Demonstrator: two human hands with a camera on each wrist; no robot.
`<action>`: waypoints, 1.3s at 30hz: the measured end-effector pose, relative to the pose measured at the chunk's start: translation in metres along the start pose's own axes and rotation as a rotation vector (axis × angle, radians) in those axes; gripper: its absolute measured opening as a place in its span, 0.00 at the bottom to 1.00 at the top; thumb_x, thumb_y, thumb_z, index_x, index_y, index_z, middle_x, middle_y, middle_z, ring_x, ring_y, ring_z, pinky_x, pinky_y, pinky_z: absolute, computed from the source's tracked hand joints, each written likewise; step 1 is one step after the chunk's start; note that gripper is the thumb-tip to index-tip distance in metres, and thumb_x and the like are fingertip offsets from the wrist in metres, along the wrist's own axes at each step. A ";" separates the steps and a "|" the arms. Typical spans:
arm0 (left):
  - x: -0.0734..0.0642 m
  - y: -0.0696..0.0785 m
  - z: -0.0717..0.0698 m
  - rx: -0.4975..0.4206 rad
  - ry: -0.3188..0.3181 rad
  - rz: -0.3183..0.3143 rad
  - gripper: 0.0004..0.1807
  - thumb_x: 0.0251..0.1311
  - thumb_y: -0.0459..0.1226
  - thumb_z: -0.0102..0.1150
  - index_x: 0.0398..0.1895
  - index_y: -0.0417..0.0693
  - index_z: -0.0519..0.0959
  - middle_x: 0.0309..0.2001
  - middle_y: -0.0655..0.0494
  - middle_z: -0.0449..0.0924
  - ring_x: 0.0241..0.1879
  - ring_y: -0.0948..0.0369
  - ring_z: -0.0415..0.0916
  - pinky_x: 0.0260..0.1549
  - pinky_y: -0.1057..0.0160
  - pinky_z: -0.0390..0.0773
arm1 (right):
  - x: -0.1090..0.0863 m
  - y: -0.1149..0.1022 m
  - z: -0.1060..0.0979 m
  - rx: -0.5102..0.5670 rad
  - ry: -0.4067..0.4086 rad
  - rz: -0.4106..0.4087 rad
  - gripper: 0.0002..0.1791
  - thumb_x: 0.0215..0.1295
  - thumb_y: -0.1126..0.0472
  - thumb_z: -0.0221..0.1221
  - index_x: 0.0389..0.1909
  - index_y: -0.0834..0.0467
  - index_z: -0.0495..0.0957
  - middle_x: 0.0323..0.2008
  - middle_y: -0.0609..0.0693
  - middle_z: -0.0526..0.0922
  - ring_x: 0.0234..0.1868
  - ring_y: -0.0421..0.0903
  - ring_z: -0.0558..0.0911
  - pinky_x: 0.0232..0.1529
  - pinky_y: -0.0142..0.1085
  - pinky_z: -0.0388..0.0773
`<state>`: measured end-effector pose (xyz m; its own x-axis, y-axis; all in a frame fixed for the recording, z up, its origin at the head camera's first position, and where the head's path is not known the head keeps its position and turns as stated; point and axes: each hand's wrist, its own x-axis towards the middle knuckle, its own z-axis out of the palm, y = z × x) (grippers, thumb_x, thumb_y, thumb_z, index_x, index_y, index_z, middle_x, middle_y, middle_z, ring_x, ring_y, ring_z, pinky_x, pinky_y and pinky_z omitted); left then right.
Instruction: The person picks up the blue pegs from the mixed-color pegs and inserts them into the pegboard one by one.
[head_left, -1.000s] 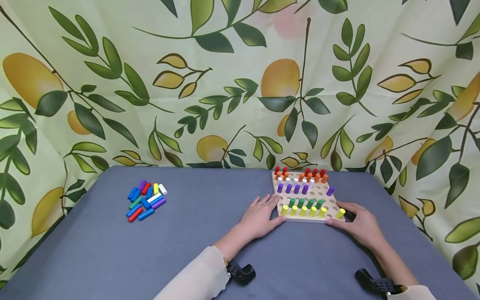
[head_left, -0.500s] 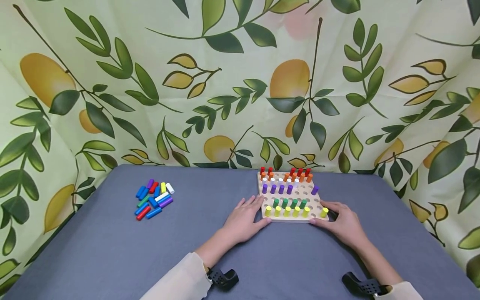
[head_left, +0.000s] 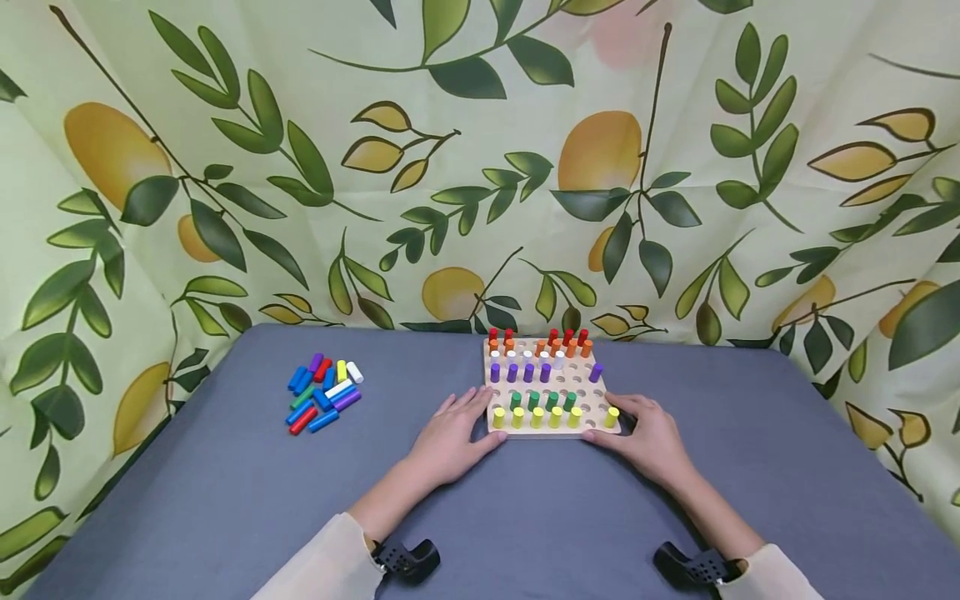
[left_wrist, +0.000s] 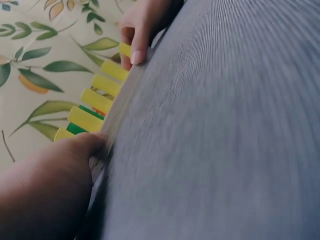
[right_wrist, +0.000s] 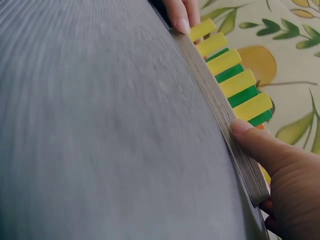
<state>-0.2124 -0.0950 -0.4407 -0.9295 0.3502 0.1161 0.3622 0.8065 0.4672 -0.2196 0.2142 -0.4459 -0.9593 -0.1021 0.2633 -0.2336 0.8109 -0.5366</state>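
A light wooden pegboard lies on the table in the head view, with rows of upright red, orange, white, purple, green and yellow pegs. Its left front corner is held by my left hand, thumb on the front edge and fingers along the side. My right hand grips the opposite front corner, fingers on the right side. Up close in the right wrist view, that thumb presses the board's front edge and curled fingertips show past the corner. In the left wrist view the left thumb touches the same edge.
A loose pile of coloured pegs, blue, red, purple, green, yellow and white, lies on the left part of the grey-blue table. Behind the table's far edge hangs a cloth printed with leaves and fruit.
Both hands have slid the pegboard leftward across the table, nearer to the loose pegs. The head view has shifted slightly too. The pegs stay standing in the board.
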 end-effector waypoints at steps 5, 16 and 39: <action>-0.009 -0.018 -0.010 0.001 0.020 0.004 0.39 0.68 0.58 0.56 0.76 0.48 0.64 0.76 0.51 0.65 0.78 0.51 0.59 0.77 0.44 0.54 | 0.004 -0.016 0.013 0.002 0.011 -0.030 0.44 0.50 0.40 0.75 0.62 0.65 0.78 0.57 0.65 0.83 0.61 0.64 0.78 0.60 0.62 0.72; -0.020 -0.043 -0.031 -0.024 0.020 -0.058 0.40 0.67 0.58 0.57 0.77 0.50 0.63 0.76 0.52 0.64 0.78 0.52 0.57 0.78 0.45 0.52 | 0.011 -0.043 0.033 0.013 -0.008 -0.060 0.43 0.50 0.39 0.74 0.61 0.63 0.80 0.53 0.61 0.84 0.57 0.60 0.81 0.57 0.57 0.75; -0.021 -0.044 -0.051 0.057 -0.033 -0.093 0.40 0.66 0.59 0.58 0.76 0.50 0.66 0.76 0.50 0.65 0.78 0.50 0.59 0.74 0.43 0.61 | 0.007 -0.039 0.034 -0.070 -0.021 -0.185 0.38 0.58 0.45 0.71 0.65 0.61 0.76 0.57 0.61 0.82 0.60 0.63 0.78 0.59 0.61 0.74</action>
<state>-0.2124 -0.1618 -0.4193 -0.9569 0.2870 0.0453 0.2785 0.8617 0.4241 -0.2227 0.1623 -0.4505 -0.9045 -0.2643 0.3346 -0.3948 0.8153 -0.4235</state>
